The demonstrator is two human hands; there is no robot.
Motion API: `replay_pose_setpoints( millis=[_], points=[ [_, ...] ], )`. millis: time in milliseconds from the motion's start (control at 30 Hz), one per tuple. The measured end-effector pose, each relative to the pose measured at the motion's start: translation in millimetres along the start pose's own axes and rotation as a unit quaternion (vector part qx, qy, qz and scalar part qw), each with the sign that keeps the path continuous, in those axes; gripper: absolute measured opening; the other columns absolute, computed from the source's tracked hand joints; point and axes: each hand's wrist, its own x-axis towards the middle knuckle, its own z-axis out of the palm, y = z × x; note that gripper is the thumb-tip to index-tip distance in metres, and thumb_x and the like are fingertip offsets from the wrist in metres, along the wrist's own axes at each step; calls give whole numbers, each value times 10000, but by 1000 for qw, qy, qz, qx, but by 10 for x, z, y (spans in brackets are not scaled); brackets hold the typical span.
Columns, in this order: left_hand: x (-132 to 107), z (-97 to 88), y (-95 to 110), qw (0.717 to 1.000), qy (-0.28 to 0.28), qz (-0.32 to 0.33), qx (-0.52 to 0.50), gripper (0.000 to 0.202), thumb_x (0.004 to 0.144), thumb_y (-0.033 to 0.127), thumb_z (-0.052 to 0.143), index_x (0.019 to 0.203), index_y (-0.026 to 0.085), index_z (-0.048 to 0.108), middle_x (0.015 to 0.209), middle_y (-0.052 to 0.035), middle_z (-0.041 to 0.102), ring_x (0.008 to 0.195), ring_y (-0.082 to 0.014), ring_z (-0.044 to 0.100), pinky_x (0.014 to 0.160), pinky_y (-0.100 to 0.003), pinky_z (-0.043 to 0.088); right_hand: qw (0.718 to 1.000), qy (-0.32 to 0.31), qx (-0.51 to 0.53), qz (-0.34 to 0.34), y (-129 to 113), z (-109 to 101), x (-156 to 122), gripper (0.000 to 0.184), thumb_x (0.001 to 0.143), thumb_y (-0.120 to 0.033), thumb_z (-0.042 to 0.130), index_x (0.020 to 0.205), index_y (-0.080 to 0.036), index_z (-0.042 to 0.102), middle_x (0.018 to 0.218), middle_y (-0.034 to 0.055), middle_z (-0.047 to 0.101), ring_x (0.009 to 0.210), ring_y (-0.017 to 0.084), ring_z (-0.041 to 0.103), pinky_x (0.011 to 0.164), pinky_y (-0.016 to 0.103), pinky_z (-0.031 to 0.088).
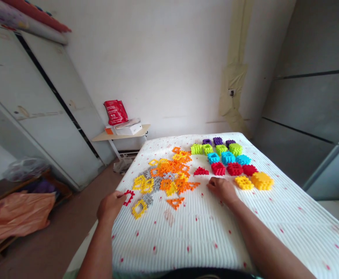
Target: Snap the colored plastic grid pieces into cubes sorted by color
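Observation:
My left hand [111,207] pinches a red open-square interlocking piece [129,197] by its edge, at the left side of the bed. Beside it lie a yellow square frame piece [139,209] and grey pieces [148,199]. My right hand [221,189] rests with curled fingers on the cover, just below the red stack [218,168]; whatever its fingers hold, if anything, is hidden. Between the hands spreads a loose heap of orange pieces [169,166], mixed with yellow and grey ones. An orange triangle piece [175,203] lies apart in front.
Sorted stacks stand at the right: purple [217,141], green [235,149], blue [228,157] and yellow [262,181]. The ribbed white bed cover [186,240] lies under everything. Beyond its far left corner, a small table [123,135] bears a red bag [115,112] and a white box.

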Motion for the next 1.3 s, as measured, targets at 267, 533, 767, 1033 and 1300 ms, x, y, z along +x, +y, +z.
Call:
replay_pose_setpoints(
  millis=[267, 533, 767, 1033, 1300],
  points=[
    [-268, 135, 965, 918, 91, 144, -359, 275, 637, 330, 590, 861, 171, 595, 703, -5, 646, 628, -138, 594, 593, -223, 448, 1000, 10, 21, -8, 6, 24, 9, 217, 808, -291, 459, 772, -197, 651, 740, 35, 669, 672, 144, 587, 526, 222, 280],
    [-561, 796, 1787, 859, -3, 218, -464, 197, 654, 257, 590, 823, 158, 604, 721, -8, 622, 662, -119, 581, 645, -221, 466, 946, 59, 302, -102, -41, 58, -7, 311, 833, -405, 425, 725, -171, 599, 664, 5, 585, 618, 120, 521, 583, 223, 370],
    [-769, 1048, 1811, 846, 13, 371, -382, 133, 654, 80, 488, 711, 189, 542, 793, -9, 636, 782, -139, 607, 727, -258, 482, 873, 56, 481, -60, -136, 78, -7, 300, 753, -462, 535, 832, -177, 590, 683, -4, 560, 591, 113, 484, 528, 224, 394],
    [-782, 1060, 1764, 828, 90, 433, -345, 214, 631, 8, 470, 703, 202, 526, 872, -31, 657, 864, -156, 624, 790, -295, 491, 847, -19, 524, -91, -200, 55, -45, 306, 611, -327, 672, 870, -182, 596, 710, -24, 555, 564, 91, 495, 531, 221, 401],
    [-779, 1056, 1762, 821, 114, 436, -351, 209, 655, 8, 468, 711, 201, 525, 888, -38, 664, 877, -154, 629, 796, -297, 497, 842, -57, 525, -112, -219, 92, -80, 300, 597, -279, 674, 863, -179, 579, 688, -33, 567, 551, 79, 474, 535, 215, 375]
  ],
)
